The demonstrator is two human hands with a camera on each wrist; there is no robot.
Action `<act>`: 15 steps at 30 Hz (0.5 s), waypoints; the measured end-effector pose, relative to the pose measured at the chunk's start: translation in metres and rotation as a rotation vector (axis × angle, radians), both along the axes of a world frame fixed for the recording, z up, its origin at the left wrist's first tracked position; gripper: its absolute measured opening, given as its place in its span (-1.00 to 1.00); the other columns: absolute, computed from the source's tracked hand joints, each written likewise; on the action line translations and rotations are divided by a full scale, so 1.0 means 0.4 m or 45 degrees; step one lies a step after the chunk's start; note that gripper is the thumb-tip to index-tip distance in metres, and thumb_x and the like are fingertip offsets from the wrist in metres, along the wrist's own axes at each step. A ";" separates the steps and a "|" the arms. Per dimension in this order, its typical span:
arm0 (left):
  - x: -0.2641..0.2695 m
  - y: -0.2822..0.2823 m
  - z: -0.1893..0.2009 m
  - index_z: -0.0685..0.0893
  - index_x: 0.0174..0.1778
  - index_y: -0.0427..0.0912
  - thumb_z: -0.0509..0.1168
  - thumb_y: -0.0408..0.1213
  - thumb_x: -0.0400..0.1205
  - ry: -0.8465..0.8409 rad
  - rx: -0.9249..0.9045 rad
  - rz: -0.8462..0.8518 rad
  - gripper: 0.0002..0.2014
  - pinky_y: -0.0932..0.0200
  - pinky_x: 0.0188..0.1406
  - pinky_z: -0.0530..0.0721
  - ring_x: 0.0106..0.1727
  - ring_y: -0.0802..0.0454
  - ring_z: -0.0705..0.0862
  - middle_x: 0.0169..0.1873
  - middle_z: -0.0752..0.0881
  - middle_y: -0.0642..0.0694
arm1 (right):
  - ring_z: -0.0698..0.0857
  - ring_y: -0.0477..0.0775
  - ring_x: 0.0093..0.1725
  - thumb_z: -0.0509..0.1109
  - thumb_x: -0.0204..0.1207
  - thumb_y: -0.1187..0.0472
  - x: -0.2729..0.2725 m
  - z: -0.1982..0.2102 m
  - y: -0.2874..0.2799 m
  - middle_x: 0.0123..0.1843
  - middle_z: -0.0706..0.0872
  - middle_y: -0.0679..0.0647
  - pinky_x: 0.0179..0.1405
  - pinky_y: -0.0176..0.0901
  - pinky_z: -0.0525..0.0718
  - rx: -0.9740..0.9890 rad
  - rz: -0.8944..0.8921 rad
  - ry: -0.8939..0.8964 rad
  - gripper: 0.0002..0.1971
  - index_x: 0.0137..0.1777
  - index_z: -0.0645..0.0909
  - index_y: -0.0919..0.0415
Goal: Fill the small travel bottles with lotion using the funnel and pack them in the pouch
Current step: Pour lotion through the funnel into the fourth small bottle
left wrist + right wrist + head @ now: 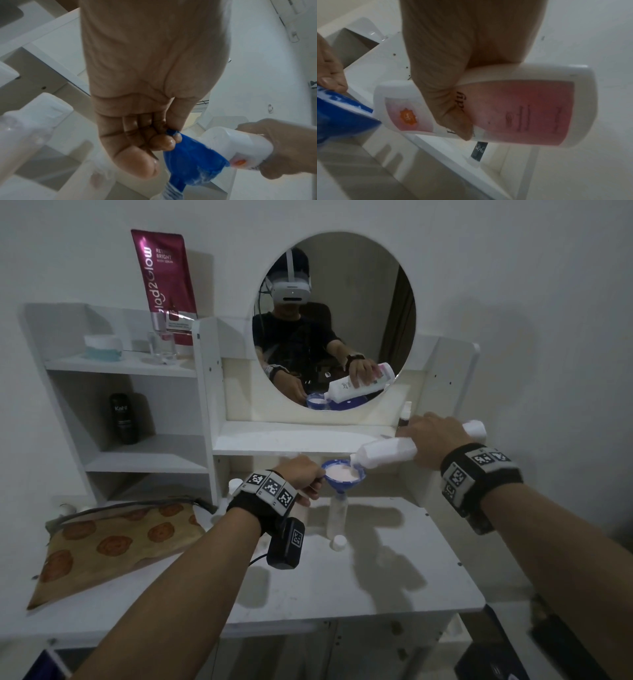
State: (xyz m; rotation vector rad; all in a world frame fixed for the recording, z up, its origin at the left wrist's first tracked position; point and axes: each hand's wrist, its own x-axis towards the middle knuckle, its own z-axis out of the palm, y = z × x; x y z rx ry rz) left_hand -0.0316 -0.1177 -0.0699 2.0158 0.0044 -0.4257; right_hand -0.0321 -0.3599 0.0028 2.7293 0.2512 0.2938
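A blue funnel (343, 475) stands in the neck of a small clear travel bottle (337, 520) on the white table, and its bowl holds pale lotion. My left hand (303, 475) pinches the funnel's side tab (171, 132). My right hand (433, 441) grips a white lotion bottle (388, 455) with a pink label (522, 115), tipped with its mouth at the funnel's rim. A small white cap (339, 542) lies beside the travel bottle. The tan pouch (113, 546) with orange rounds lies at the table's left.
Another small bottle (234, 485) stands behind my left wrist. White shelves (137, 368) at the left hold a magenta tube (164, 289), a jar (102, 346) and a black bottle (124, 419). A round mirror (334, 323) hangs behind.
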 end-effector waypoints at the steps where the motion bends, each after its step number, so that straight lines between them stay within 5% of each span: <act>1: 0.001 0.001 0.000 0.54 -0.25 -0.18 0.10 -0.23 0.74 0.001 0.002 0.000 -0.74 0.15 -0.37 0.64 -0.34 0.02 0.62 -0.41 0.57 -0.06 | 0.56 0.09 0.20 0.44 0.48 0.12 0.002 -0.013 -0.006 0.19 0.63 0.00 0.23 0.16 0.56 0.075 -0.008 0.020 -0.59 0.32 0.58 -0.15; 5: 0.002 0.006 -0.002 0.54 -0.26 -0.18 0.09 -0.24 0.74 0.005 0.012 0.006 -0.73 0.16 -0.38 0.63 -0.36 0.03 0.62 -0.42 0.57 -0.06 | 0.63 0.12 0.15 0.44 0.39 0.16 0.000 -0.065 -0.032 0.08 0.64 -0.05 0.13 0.13 0.61 0.360 -0.057 0.043 -0.62 0.19 0.62 -0.20; 11: 0.007 0.003 -0.008 0.54 -0.28 -0.18 0.10 -0.24 0.73 -0.009 0.038 -0.001 -0.73 0.20 -0.42 0.57 -0.37 0.05 0.60 -0.41 0.57 -0.06 | 0.68 0.13 0.10 0.51 0.18 0.19 -0.005 -0.161 -0.059 0.09 0.69 -0.06 0.06 0.05 0.69 0.658 -0.136 0.139 -0.31 0.34 0.58 -0.35; 15: 0.013 0.003 -0.011 0.55 -0.28 -0.18 0.12 -0.22 0.73 -0.019 0.052 -0.011 -0.72 0.19 -0.41 0.57 -0.36 0.05 0.60 -0.41 0.59 -0.06 | 0.68 0.16 -0.10 0.58 0.04 0.34 -0.002 -0.227 -0.066 -0.13 0.71 -0.04 -0.21 -0.13 0.58 0.890 -0.133 0.175 -0.44 0.08 0.73 -0.09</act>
